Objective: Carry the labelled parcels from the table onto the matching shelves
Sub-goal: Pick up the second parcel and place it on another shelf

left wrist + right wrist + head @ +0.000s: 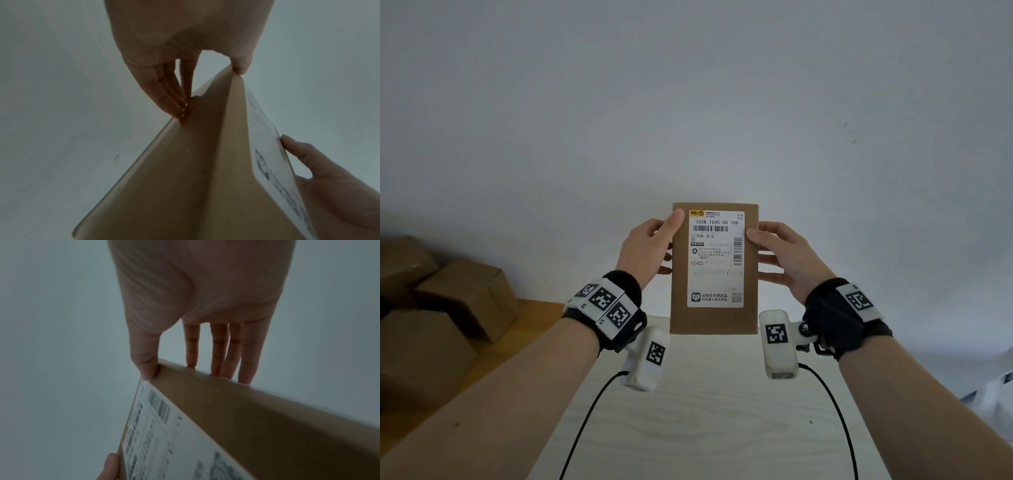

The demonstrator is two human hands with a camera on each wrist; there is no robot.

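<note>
Both hands: left hand (645,251) | right hand (786,257) | grip parcel (714,318) | fingertips hidden behind

Brown labelled parcel (715,318) held upright above table.

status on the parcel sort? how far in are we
Done: nothing confirmable; no shelves are in view. In hand: one flat brown parcel held upright above the pale table, left hand and right hand gripping its side edges, its label reading T045 facing the camera. Left: this parcel has yet to be shelved, and several cardboard boxes sit stacked at the left.
</note>
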